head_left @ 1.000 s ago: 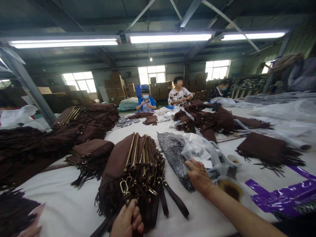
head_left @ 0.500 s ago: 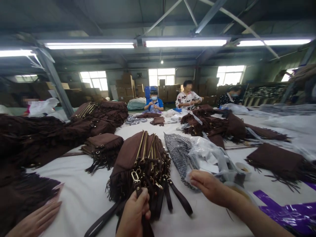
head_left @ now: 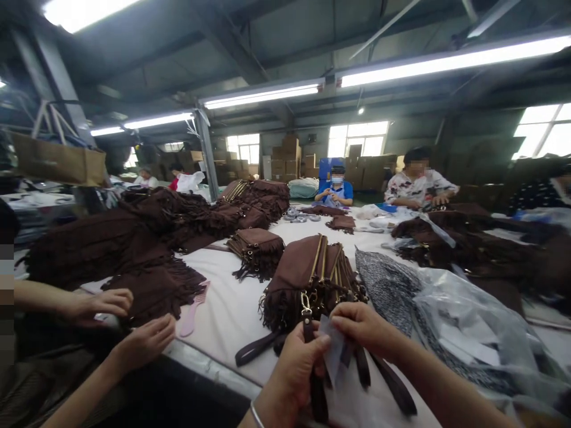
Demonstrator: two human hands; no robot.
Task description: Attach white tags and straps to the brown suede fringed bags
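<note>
A stack of brown fringed bags point(head_left: 294, 264) with gold zippers lies on the white table. My left hand point(head_left: 300, 359) grips a dark brown strap point(head_left: 318, 395) whose gold clasp point(head_left: 306, 303) points up at the front of the stack. Pinched in my right hand point(head_left: 363, 327) is a small translucent sheet point(head_left: 334, 351), which meets the fingertips of my left hand beside the strap. More dark straps point(head_left: 395, 386) hang toward the table's front edge.
A co-worker's two hands point(head_left: 143, 345) are at the left, near brown fringed pieces point(head_left: 147, 285) and a pink comb point(head_left: 191, 318). A clear plastic bag point(head_left: 468, 321) and speckled grey fabric point(head_left: 386, 285) lie at the right. Several people sit across the table.
The view has turned left. My right hand has left the clear plastic bag and come to the strap with a small translucent sheet. The co-worker's second hand has come into view.
</note>
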